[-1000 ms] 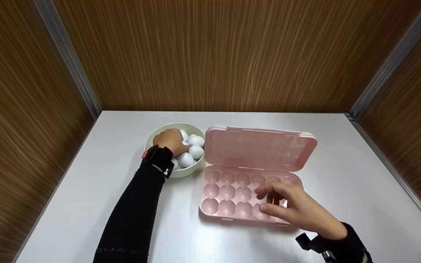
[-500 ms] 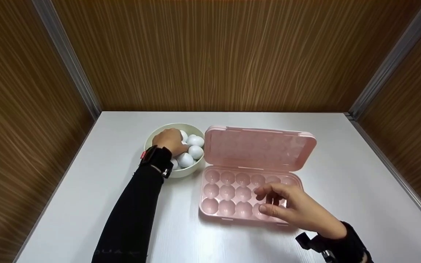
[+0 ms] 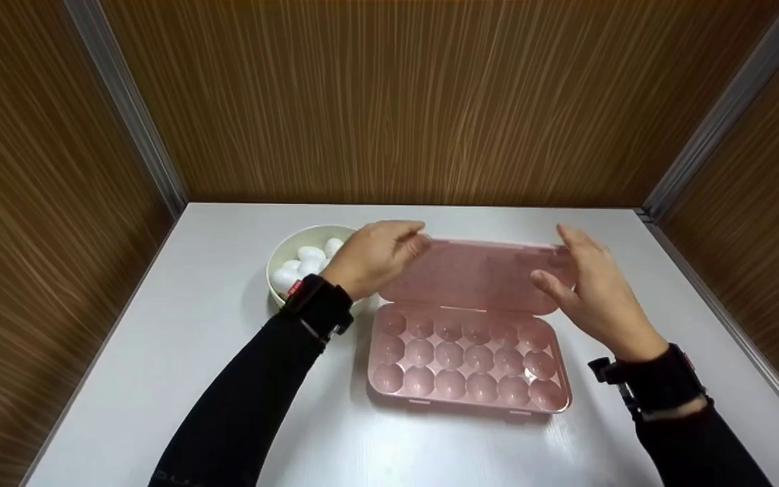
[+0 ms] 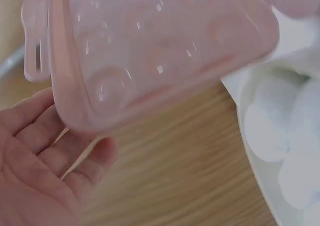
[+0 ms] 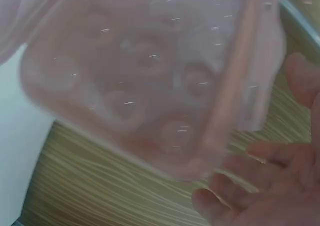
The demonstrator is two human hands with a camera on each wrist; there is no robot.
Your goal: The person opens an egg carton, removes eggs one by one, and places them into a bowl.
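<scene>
Head view: a smooth white table (image 3: 193,352), walled by streaked wood-grain panels (image 3: 389,101), is occupied by a translucent pink plastic egg box (image 3: 467,362) with rounded cups moulded in three rows. Its dimpled hinged lid (image 3: 477,274), raised at the far side, is flanked by both hands. The left hand (image 3: 372,257) is laid at the lid's left edge, the right hand (image 3: 592,291) at its right corner, fingers relaxed, nothing clasped. A round cream bowl (image 3: 278,260) of matte white eggs (image 3: 308,256) is seen just beside the box.

Open pink egg box (image 3: 468,355), lid (image 3: 477,276) raised
</scene>
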